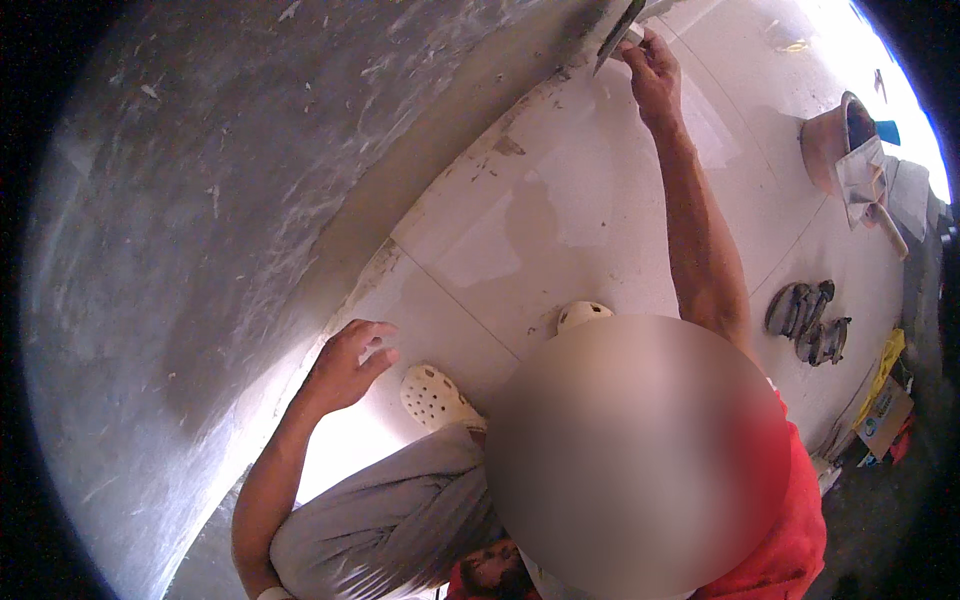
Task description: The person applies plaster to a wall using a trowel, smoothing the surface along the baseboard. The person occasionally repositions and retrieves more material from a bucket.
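My right hand point(656, 84) is stretched out far ahead, its fingers wrapped round the handle of a trowel point(616, 36). The trowel's thin dark blade stands on edge close to the foot of the grey plastered wall point(250, 170); whether it touches the wall I cannot tell. Nearer to me, on the left, my left hand point(350, 366) hangs beside the wall with loosely bent fingers apart and nothing in them. A smoother, damp-looking band point(400, 190) runs along the wall's lower part.
Pale floor tiles point(470, 260) with mortar smears meet the wall. At the right stand a bucket point(822, 150) with a flat, pale-handled tool point(866, 185) leaning against it, and a pair of dark sandals point(808, 322). Cardboard point(884, 418) lies farther right. My cream clog point(436, 398) is close to my left hand.
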`<state>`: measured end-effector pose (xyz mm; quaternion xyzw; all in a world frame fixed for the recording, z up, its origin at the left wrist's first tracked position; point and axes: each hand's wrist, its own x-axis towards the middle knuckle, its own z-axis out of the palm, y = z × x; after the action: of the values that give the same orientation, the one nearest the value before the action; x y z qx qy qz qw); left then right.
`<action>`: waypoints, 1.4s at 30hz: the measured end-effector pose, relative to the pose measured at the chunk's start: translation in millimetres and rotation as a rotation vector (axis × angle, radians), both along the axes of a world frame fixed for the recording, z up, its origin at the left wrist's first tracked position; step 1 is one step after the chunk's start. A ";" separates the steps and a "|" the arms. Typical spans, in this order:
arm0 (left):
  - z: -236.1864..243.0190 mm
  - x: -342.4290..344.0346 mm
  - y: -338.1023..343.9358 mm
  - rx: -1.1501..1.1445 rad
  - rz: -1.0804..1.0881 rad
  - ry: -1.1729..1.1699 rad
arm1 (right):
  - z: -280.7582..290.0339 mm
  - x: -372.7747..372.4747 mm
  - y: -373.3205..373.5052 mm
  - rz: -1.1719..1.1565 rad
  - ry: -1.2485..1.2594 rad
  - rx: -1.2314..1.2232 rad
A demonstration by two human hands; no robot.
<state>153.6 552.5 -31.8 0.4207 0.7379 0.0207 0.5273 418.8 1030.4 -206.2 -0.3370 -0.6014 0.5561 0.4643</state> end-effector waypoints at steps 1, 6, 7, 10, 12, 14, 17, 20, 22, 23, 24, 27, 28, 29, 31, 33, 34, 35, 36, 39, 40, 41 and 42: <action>0.4 -1.2 1.1 0.008 -0.003 0.005 | -0.6 -0.7 3.8 -0.031 -0.057 -0.057; 0.9 -2.2 2.8 0.029 0.003 0.004 | -12.8 -4.0 30.0 0.005 -0.131 0.055; 0.5 -2.1 3.1 0.032 -0.001 0.001 | -16.0 -3.4 32.1 -0.014 -0.146 0.063; -0.4 -3.4 1.9 0.023 -0.001 -0.004 | -22.3 -3.9 28.6 -0.047 -0.176 0.036; -0.4 -4.2 0.2 0.018 -0.003 -0.001 | -24.4 -4.6 19.0 -0.042 -0.173 -0.056; -1.1 -5.1 -2.1 0.013 -0.006 0.005 | -28.0 -17.7 7.9 -0.023 -0.237 0.318; -3.2 -5.9 -6.4 0.029 0.015 -0.007 | -32.5 -25.7 -27.6 -0.099 -0.387 0.259; -5.7 -6.8 -10.8 0.021 0.023 -0.012 | -34.5 -48.3 -72.7 -0.109 -0.251 0.161; -6.4 -7.8 -12.5 0.037 0.016 -0.006 | -28.8 -61.7 -99.7 -0.146 -0.341 0.241; -6.0 -7.9 -13.7 0.021 0.031 -0.005 | -24.8 -65.8 -118.2 -0.132 -0.374 0.254; -5.8 -9.0 -13.7 0.041 0.016 -0.003 | -20.3 -69.8 -132.9 -0.105 -0.328 0.328; -3.3 -9.5 -15.0 0.053 0.021 -0.004 | -7.6 -81.5 -176.4 -0.059 -0.336 0.333; -2.3 -9.1 -16.0 0.053 0.034 -0.003 | -6.1 -88.6 -192.5 -0.052 -0.337 0.313; -1.6 -8.8 -16.9 0.033 0.070 -0.013 | -5.5 -94.5 -207.3 -0.045 -0.338 0.292; -0.8 -9.7 -18.5 0.029 0.047 0.009 | -5.5 -100.4 -233.1 -0.001 -0.367 0.313; -2.2 -10.6 -20.7 0.033 0.045 0.012 | -5.9 -107.5 -257.8 0.061 -0.380 0.359; -3.7 -11.3 -21.1 0.047 0.042 0.010 | -5.9 -111.6 -269.8 0.101 -0.378 0.393; -5.2 -11.7 -21.6 0.042 0.061 0.002 | -5.6 -112.2 -279.0 0.140 -0.375 0.428; -6.1 -12.1 -22.0 0.072 0.042 0.011 | -4.7 -109.2 -288.2 0.216 -0.335 0.417; -6.6 -13.6 -22.9 0.076 0.048 0.011 | -3.0 -98.9 -298.3 0.354 -0.218 0.316; -6.4 -14.1 -22.5 0.064 0.051 0.011 | -3.4 -92.1 -290.9 0.346 -0.180 0.242; -5.7 -14.0 -22.7 0.039 0.081 -0.001 | -4.1 -84.4 -281.5 0.339 -0.142 0.166; -4.9 -13.4 -23.0 0.043 0.068 0.007 | -6.5 -78.0 -264.3 0.271 -0.219 -0.018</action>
<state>140.2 529.5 -36.7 0.4069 0.7528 0.0531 0.5146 340.7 766.1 -212.7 -0.3154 -0.6832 0.5789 0.3140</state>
